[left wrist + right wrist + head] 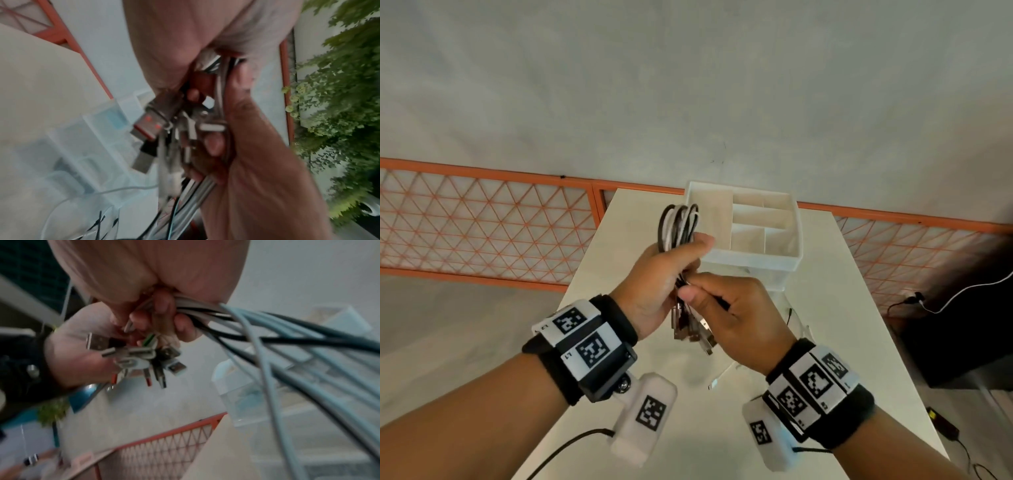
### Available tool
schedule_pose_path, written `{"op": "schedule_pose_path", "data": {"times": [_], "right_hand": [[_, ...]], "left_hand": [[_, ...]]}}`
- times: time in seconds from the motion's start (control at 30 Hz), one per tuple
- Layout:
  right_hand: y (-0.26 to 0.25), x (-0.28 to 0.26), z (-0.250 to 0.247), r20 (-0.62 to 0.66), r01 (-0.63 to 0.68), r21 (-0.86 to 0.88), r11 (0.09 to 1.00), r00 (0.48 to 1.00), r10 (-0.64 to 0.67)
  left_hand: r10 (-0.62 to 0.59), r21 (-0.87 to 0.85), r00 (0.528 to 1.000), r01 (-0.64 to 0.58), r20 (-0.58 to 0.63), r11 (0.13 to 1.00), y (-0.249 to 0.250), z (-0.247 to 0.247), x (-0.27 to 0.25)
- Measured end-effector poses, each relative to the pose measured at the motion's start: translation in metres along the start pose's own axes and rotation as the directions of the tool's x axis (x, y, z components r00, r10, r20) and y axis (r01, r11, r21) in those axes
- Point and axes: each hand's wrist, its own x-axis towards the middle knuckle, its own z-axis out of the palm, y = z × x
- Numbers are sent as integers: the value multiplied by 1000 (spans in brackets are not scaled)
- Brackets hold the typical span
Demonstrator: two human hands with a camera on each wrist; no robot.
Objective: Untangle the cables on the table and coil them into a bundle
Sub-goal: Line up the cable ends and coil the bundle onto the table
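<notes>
- Left hand [659,274] is raised above the table [835,325], fingers and thumb curled tight round the cables [679,222].
- The cables are black and white, folded into loops that stand up out of the top of the left fist, in front of the organizer [748,224].
- Right hand [736,308] sits just below and to the right of the left, touching it. Its thumb and forefinger pinch the same bundle under the left fist.
- Plugs [693,330] hang in a bunch below the two hands, between the palms. Mostly metal USB ends. Left wrist view shows one with an orange insert [150,123].
- Right wrist view: strands fan out from the curled fingers [164,308], pale blue-grey and black mixed. The plug cluster [141,356] dangles beside the left palm.
- Bundle is held in the air, not touching the table.
- The organizer is white with several compartments and stands at the far end of the table. Whether anything lies in it cannot be told.
- One loose white cable [717,380] lies on the table beneath the hands.
- Orange mesh fencing [482,219] runs behind the table. A black wire [904,301] trails at right.
</notes>
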Motion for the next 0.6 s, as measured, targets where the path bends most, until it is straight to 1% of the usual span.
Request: {"op": "schedule_pose_path", "data": {"times": [0.07, 0.13, 0.2, 0.27, 0.37, 0.43, 0.53, 0.6], "right_hand": [[5, -3, -1, 56, -13, -15, 1000, 998, 14], [7, -6, 0, 75, -13, -4, 1000, 997, 13], [13, -8, -2, 43, -60, 20, 998, 997, 59], [21, -11, -8, 8, -122, -16, 992, 992, 122], [30, -18, -12, 32, -193, -94, 977, 980, 197], [36, -22, -14, 65, -251, -132, 959, 963, 261], [43, -24, -28, 116, -291, -201, 935, 941, 317], [44, -21, -42, 122, -347, -256, 902, 914, 387]], "left_hand": [[11, -51, 1000, -12, -29, 999, 1, -5, 0], [27, -108, 1000, -28, -9, 994, 2, -9, -1], [24, -181, 1000, -22, 4, 983, 7, -12, -1], [40, -208, 999, -36, 17, 977, 12, -20, -1], [100, -242, 992, -78, 80, 967, 16, -29, -1], [110, -233, 987, -80, 119, 969, 18, -32, -3], [65, -222, 975, -16, 214, 975, 24, -35, -8], [16, -121, 977, 10, 213, 993, 28, -41, -11]]}}
